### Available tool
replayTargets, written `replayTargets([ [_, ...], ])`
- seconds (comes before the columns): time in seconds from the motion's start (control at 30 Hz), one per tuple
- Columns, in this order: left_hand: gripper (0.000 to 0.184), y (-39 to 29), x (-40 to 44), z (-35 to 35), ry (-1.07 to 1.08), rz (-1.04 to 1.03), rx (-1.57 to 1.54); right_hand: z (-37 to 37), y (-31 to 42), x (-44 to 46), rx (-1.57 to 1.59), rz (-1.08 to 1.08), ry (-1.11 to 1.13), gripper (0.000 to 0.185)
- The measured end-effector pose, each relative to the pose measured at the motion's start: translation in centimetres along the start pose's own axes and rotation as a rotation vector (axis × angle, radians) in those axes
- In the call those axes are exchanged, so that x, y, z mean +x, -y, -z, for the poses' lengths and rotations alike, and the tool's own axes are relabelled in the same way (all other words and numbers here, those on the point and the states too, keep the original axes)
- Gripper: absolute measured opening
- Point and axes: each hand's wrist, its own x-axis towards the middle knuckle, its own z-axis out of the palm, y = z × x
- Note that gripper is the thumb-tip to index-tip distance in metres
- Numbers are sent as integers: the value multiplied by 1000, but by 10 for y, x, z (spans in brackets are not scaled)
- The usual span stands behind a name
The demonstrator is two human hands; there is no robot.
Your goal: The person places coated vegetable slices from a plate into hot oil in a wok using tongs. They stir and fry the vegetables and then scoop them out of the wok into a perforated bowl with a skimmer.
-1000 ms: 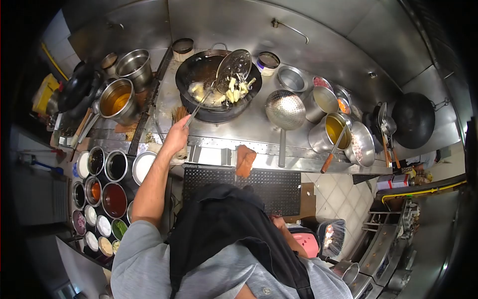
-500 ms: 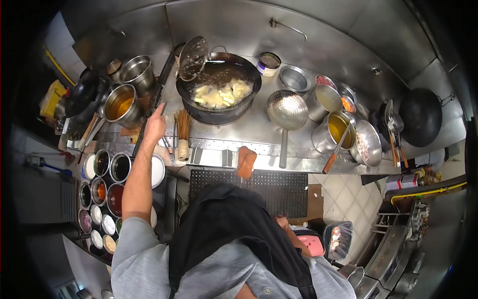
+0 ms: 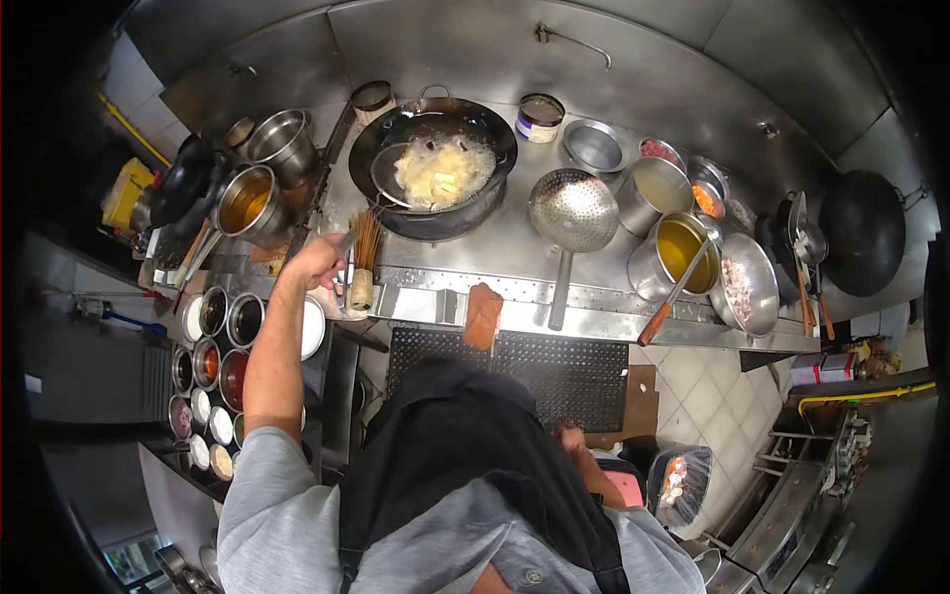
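1 brown cloth (image 3: 483, 317) is hanging over the counter edge (image 3: 524, 316). 1 spout (image 3: 580, 43) is projecting from the wall (image 3: 445, 49); 1 bin (image 3: 700, 487) is standing on tiles (image 3: 681, 381).

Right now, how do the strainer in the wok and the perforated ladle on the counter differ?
The strainer is in the left hand; the ladle is unheld.
The strainer's head sits in the wok beside the food; the ladle lies on the counter.
The strainer looks dark and meshed; the ladle is shiny metal with holes.
Both have round heads and long handles.
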Motion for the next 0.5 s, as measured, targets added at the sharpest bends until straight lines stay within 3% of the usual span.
replayTargets([
  [0.07,49,5,15,-15,84,-21,-89,2,-9,-2,-124,101,49,19],
  [0.17,44,-1,33,-46,50,-21,-209,11,-23,-14,-99,75,68,19],
  [0.2,42,-6,38,-56,33,-22,-208,16,-30,-13,-171,160,67,19],
  [0.27,47,-9,52,-65,52,-70,-290,26,-32,-13,-165,172,38,19],
  [0.33,59,-7,71,-72,9,-120,-322,29,-13,-27,-51,59,-5,18],
  [0.5,59,-9,77,-83,-205,-251,-224,27,14,-44,24,-49,-69,19],
])
